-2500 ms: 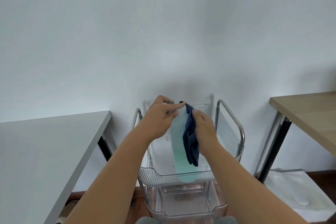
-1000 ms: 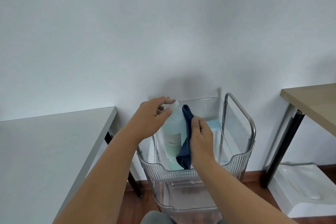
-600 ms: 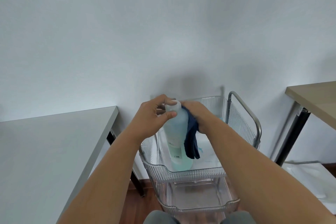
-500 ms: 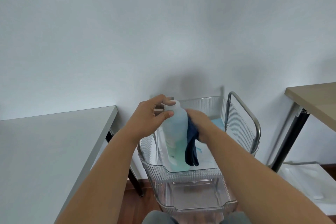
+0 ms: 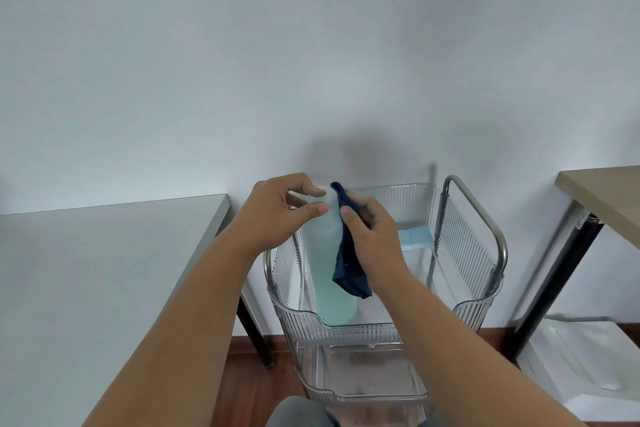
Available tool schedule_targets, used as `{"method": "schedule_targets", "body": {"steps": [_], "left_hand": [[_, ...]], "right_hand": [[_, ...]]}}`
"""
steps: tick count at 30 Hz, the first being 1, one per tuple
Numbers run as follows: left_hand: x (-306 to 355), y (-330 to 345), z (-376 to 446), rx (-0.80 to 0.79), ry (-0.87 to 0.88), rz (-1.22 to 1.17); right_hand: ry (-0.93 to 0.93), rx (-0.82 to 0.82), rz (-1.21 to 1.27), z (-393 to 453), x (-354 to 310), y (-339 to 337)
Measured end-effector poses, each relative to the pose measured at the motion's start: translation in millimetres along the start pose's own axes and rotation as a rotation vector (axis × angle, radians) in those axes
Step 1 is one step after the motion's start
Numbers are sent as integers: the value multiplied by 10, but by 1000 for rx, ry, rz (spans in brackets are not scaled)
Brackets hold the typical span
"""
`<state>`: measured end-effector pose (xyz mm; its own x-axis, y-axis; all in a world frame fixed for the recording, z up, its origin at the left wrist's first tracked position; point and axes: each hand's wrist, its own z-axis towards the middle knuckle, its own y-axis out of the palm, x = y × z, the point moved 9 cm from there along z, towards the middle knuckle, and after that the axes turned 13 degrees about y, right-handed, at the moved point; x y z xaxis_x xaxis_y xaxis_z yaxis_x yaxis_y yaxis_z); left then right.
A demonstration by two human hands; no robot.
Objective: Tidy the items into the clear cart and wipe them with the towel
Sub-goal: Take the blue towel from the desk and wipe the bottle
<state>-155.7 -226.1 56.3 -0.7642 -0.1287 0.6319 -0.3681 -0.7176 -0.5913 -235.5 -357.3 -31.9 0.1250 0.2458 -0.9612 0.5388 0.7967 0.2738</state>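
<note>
A tall pale bottle (image 5: 325, 253) with light green liquid stands upright in the top tray of the clear cart (image 5: 471, 308). My left hand (image 5: 277, 215) grips the bottle at its white cap end. My right hand (image 5: 370, 239) presses a dark blue towel (image 5: 348, 270) against the bottle's right side; the towel hangs down below my palm. A light blue flat item (image 5: 415, 239) lies at the back of the same tray, partly hidden by my right hand.
A grey table (image 5: 104, 270) is at the left, its black leg close to the cart. A wooden table (image 5: 606, 198) with a black leg stands at the right, with a white box (image 5: 588, 367) on the floor below it. The cart's lower tray (image 5: 374, 378) looks bare.
My right hand with the towel has slid up and down along the bottle's side and now sits near its upper part. My left hand has stayed on the cap end.
</note>
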Motion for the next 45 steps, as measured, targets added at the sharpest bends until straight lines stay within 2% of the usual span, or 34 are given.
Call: {"method": "schedule_targets", "body": {"steps": [4,7,13,17,20,24,28,32,37,41,45], "left_hand": [[17,38,-25,4,9,-25],[-1,36,-53,23,6,-22],[-5,27,-110,102,22,0],[-16,39,-89,70,1,8],[-28,37,-100,54,-13,-28],[-29,34,-138,103,-19,-67],[-36,59,-149,199,-25,-100],[-13,77,-145,276,12,-144],[-77,76,-154,267,-2,-163],[-184,99,-145,137,-66,-162],[-209,120,-98,58,-100,-113]], "right_hand": [[207,-37,-27,195,-53,-4],[277,-36,-10,219,-20,-34],[70,127,43,-7,76,-140],[64,17,92,-109,191,-134],[15,-56,9,-139,181,-126],[-27,25,-207,-133,155,-184],[-32,-62,-31,-130,132,-124],[-43,-113,-33,-126,125,-74],[-89,-114,-159,-95,72,-94],[-69,19,-402,-46,7,-138],[-69,34,-610,-21,-172,-101]]}}
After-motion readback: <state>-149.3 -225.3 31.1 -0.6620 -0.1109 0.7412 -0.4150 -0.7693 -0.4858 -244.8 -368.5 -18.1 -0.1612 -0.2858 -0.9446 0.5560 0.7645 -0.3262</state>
